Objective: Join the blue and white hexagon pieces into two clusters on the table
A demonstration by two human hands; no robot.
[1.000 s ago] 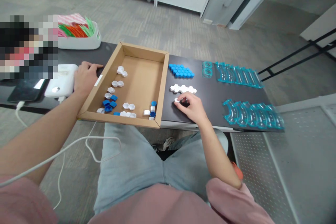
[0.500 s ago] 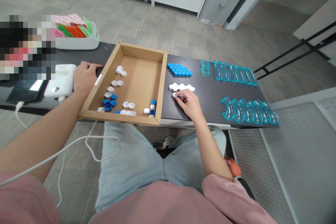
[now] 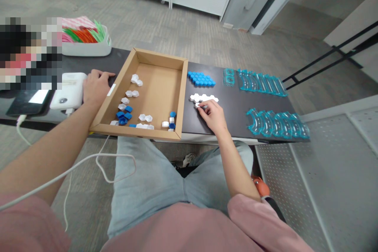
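Note:
My right hand (image 3: 212, 115) pinches a small white hexagon piece (image 3: 197, 105) against the near edge of a cluster of white hexagons (image 3: 203, 98) on the black table (image 3: 233, 114). A cluster of blue hexagons (image 3: 202, 79) lies just beyond it. My left hand (image 3: 95, 86) rests flat, fingers stretched out, on the table beside the left wall of an open cardboard box (image 3: 156, 134). Inside the box lie several loose white and blue hexagon pieces (image 3: 127, 111).
Two rows of clear teal curved pieces (image 3: 261, 82) (image 3: 276, 124) lie on the table's right part. A white device (image 3: 68, 90) and a phone (image 3: 25, 102) with a white cable sit left of the box. A white bin (image 3: 85, 43) of coloured strips stands behind.
My right hand has moved the white piece away from me, from the open table up to the edge of the white cluster. The left hand has stayed in place.

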